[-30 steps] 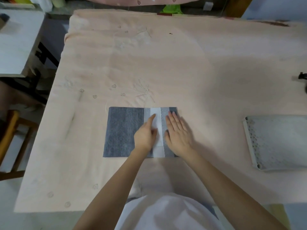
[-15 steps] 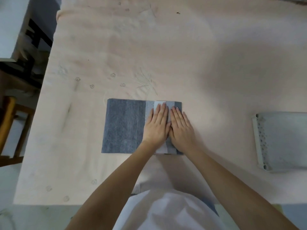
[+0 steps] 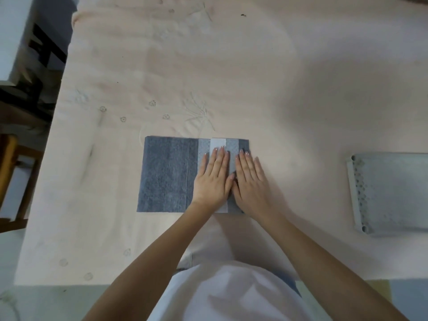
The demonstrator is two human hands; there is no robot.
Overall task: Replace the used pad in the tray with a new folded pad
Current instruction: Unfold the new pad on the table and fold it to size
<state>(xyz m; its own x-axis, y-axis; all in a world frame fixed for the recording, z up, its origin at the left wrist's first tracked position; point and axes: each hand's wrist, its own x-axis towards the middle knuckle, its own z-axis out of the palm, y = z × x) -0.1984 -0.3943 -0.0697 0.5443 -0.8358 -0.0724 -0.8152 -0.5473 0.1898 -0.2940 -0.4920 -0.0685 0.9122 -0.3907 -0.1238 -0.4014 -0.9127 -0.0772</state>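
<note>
- Pad [image 3: 166, 174], grey-blue and folded, lies flat on the worktop [image 3: 231, 77] just in front of the person, near the worktop's near edge and a little left of the middle.
- Its long axis runs left to right across the view; its short sides point away from and toward the person, and its edges sit roughly square to the worktop's near edge.
- The pad's left part is one dark grey-blue panel; toward the right end there are narrow bands running front to back: a paler grey strip, a white strip [image 3: 217, 142] and another grey strip, with a dark sliver at the far right edge.
- Left hand [image 3: 213, 179] lies palm down on the right part of the pad, fingers straight and held close together, fingertips pointing away from the person and reaching the white strip.
- Right hand [image 3: 251, 181] lies palm down just beside it, fingers straight and slightly fanned, covering the pad's right end; its outer edge runs over onto the worktop.
- The thumbs of the two hands touch between the palms.
- Tray [image 3: 356, 193], pale grey with a row of small holes along its left rim, sits on the worktop well apart from the pad, to the right, cut off by the picture's right edge; a light surface fills its inside, and I cannot tell whether that is a pad.
- The worktop is covered with a pale pink cloth bearing faint embroidered flowers.
- A wooden chair [image 3: 11, 181] stands beyond the worktop's left side.
</note>
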